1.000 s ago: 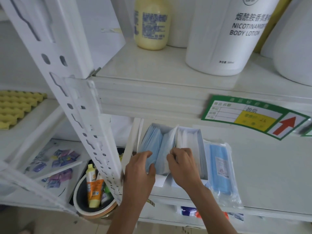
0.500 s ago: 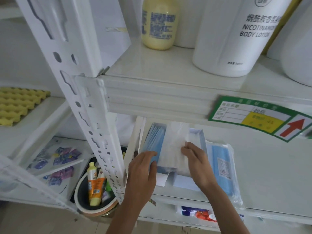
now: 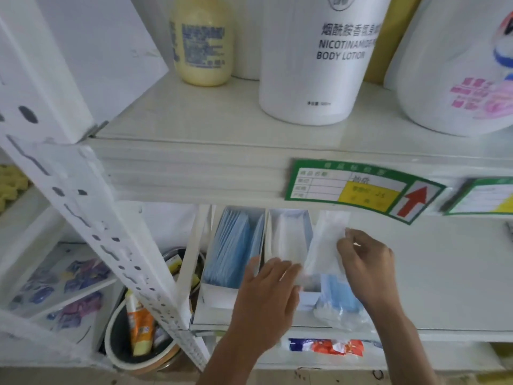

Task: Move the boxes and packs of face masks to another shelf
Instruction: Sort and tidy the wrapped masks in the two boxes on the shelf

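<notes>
Nearest, the left hand reaches onto the lower shelf with its fingers straight, and they touch the front of the open box of white masks; it grasps nothing. The right hand pinches a clear pack of white masks, lifted just beside that box. Under this pack lies a plastic pack of blue masks on the shelf. At the left of the white box stands an open box of blue masks. Above, the upper shelf edge carries a green price label. Farther back stand a white body lotion bottle and a yellow bottle.
</notes>
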Motion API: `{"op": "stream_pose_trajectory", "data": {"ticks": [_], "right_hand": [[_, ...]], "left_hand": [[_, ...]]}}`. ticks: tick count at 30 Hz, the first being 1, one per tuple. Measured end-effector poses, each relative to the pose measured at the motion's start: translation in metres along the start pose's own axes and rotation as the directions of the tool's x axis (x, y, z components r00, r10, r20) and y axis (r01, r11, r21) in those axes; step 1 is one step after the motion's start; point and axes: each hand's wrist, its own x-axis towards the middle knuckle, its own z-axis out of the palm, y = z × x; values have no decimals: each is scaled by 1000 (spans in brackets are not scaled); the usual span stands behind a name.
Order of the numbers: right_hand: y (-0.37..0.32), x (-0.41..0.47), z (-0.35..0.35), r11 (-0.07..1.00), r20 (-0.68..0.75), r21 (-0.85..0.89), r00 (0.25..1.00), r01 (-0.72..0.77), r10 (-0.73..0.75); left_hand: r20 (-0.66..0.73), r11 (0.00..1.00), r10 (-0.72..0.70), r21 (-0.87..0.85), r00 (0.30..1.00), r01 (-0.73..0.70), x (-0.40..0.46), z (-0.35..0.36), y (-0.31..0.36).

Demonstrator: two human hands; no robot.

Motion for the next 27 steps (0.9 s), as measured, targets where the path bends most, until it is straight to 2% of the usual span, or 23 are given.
{"op": "stream_pose_trajectory", "data": {"ticks": [3,7,9,11,12,14,17,20,23,25,27], "right_hand": [[-8,-4,18,998,46,62,999,-7,4],[-8,0,41,985,74,108,989,-137,129],[-8,4,48,984,83,97,987,-147,139],[-10,7,55,986,163,93,979,-141,124],[-10,9,58,985,224,76,965,-155,135],[-10,10,64,982,315,-73,930,-176,190],[-9,7,71,955,352,-213,896,-204,270],[-15,-6,81,964,371,-225,903,-140,218],[-18,-11,82,947,471,-316,857,-56,208],[-18,-10,75,966,454,-251,875,-55,168],[-17,-14,66,972,317,-230,941,-41,114]], "left_hand": [[13,997,-60,49,998,59,1,-2,-5],[24,988,-124,93,992,121,-1,-5,-9],[36,984,-150,106,988,146,-1,-6,-8],[36,982,-153,114,988,148,-1,-5,-7],[30,983,-147,117,989,143,-1,-4,-6],[14,984,-138,115,990,135,-1,-3,-5],[-11,985,-153,80,988,153,-1,-2,-5],[-33,987,-154,35,988,155,-1,1,-7],[-68,981,-177,-90,982,170,-3,3,-10],[-82,967,-196,-182,977,179,-5,1,-11],[-84,957,-203,-226,975,180,-3,-2,-11]]}}
